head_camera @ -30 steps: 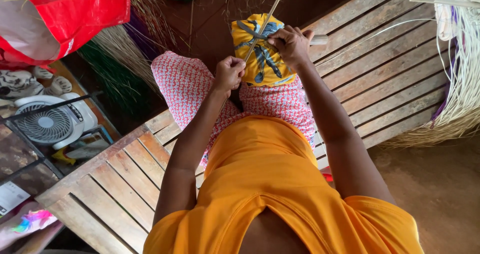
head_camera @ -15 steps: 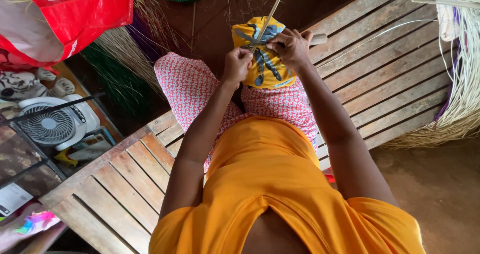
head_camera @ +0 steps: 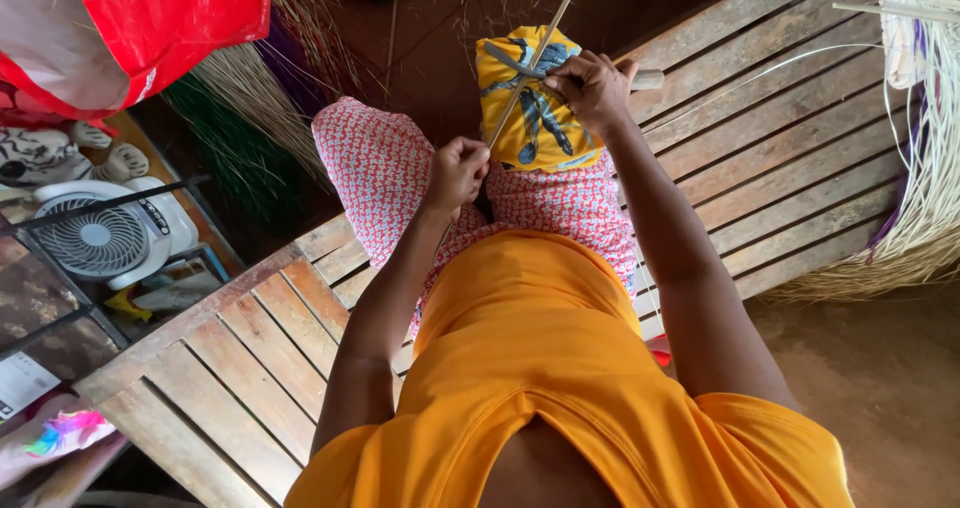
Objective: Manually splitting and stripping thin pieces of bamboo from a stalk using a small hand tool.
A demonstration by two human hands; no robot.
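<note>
Cane strip [head_camera: 520, 78] drawn taut across yellow cloth [head_camera: 535, 118] on knee: left hand [head_camera: 458, 171] fisted on its lower end, right hand [head_camera: 592, 88] clamping a pale-handled tool [head_camera: 648, 80] against it.

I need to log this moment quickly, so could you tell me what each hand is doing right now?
Left hand: closed in a fist around the thin cane strip.
Right hand: closed on a pale-handled tool, held against the strip.
</note>
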